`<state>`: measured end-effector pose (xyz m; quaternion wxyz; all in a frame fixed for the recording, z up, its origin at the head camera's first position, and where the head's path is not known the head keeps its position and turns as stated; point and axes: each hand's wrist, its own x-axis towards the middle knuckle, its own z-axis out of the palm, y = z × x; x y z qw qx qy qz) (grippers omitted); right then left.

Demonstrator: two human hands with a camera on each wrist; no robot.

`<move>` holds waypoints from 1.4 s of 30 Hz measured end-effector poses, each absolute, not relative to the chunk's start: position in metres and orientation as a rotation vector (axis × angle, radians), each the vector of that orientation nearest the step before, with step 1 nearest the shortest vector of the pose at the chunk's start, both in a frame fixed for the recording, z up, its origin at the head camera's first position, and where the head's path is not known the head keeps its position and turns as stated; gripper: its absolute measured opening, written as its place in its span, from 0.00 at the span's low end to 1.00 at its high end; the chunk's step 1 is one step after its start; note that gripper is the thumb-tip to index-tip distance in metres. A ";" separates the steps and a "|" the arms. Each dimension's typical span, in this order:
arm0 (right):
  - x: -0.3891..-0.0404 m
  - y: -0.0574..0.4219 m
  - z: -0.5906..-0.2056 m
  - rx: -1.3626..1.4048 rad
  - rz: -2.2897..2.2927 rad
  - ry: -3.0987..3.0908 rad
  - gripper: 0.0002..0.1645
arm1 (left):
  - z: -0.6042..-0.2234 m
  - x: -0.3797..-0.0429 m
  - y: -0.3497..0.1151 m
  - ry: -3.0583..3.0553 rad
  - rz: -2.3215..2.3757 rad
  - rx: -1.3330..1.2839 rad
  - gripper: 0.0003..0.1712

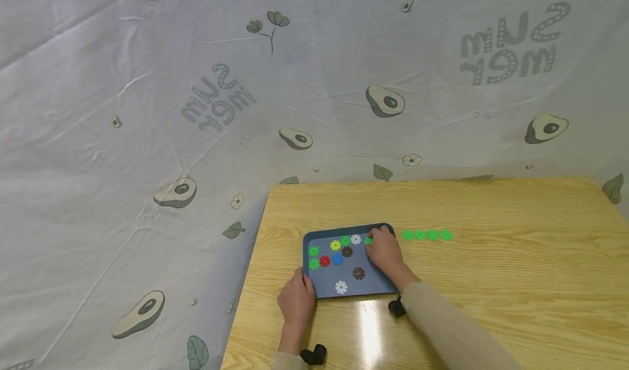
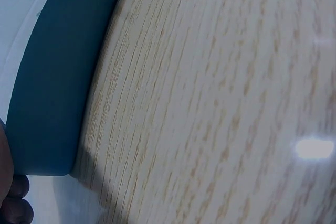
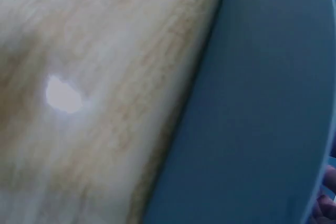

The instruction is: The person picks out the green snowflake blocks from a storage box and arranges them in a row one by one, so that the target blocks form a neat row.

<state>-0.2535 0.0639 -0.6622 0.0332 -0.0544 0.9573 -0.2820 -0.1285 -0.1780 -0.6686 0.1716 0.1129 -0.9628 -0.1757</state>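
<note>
A dark blue-grey tray (image 1: 378, 284) lies on the wooden table, holding several flat, notched plastic discs. My left hand (image 1: 297, 299) grips its near left corner; the left wrist view shows fingertips (image 2: 17, 211) under that corner, beside the tray's outer wall (image 2: 58, 72). Over the tray's right side is my right hand (image 1: 385, 251), its fingers bent at a green disc (image 1: 368, 240) that they partly cover and seem to pinch. In the right wrist view the tray wall (image 3: 247, 108) hides most of the fingers (image 3: 326, 203).
Right of the tray, several green discs (image 1: 426, 235) form a row on the table (image 1: 516, 261). Inside the tray lie a red disc (image 1: 325, 261), a blue disc (image 1: 337, 259), a yellow disc (image 1: 335, 245), and brown, white and green ones. A printed cloth (image 1: 334, 86) hangs behind.
</note>
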 end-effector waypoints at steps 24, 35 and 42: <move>-0.247 0.090 -0.643 -0.258 -1.250 2.853 0.10 | -0.673 -0.124 -0.171 -2.740 -0.520 0.320 0.10; -0.263 0.164 -0.617 -0.111 -1.453 2.894 0.15 | -0.674 -0.126 -0.178 -2.755 -0.525 0.363 0.11; -0.262 0.232 -0.615 0.064 -1.460 2.887 0.20 | -0.673 -0.128 -0.178 -2.781 -0.541 0.374 0.13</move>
